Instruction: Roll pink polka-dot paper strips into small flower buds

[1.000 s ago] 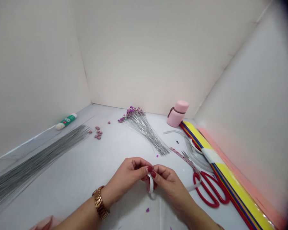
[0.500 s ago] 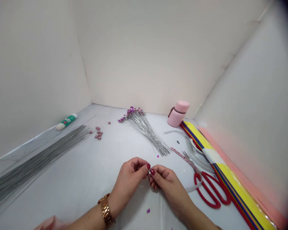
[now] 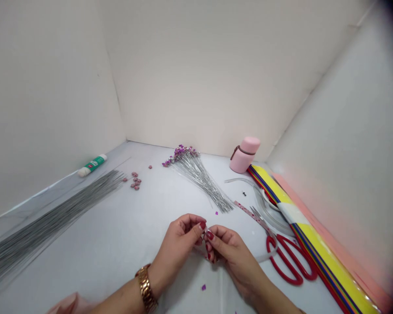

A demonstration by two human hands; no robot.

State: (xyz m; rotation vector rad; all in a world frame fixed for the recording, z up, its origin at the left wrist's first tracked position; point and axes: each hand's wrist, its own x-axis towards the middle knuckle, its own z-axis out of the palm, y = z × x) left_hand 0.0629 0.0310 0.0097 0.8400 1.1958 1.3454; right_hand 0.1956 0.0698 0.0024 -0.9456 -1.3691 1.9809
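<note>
White and mostly hidden, a small strip [image 3: 205, 229] sits low in the centre above the table [image 3: 157, 200], where our left hand [image 3: 180, 237] and right hand [image 3: 227, 248] nearly meet, each pinching it between thumb and finger. Just beyond our fingers lies a bunch of silver stems [image 3: 203, 179] with purple tips; to its right we have red-handled scissors [image 3: 269, 240], a yellow pack [image 3: 312, 237] and an upright pink bottle [image 3: 242, 160]. Over on our left are small pink pieces [image 3: 136, 179], a sheaf of grey wires [image 3: 59, 216] and a glue stick [image 3: 92, 165].
</note>
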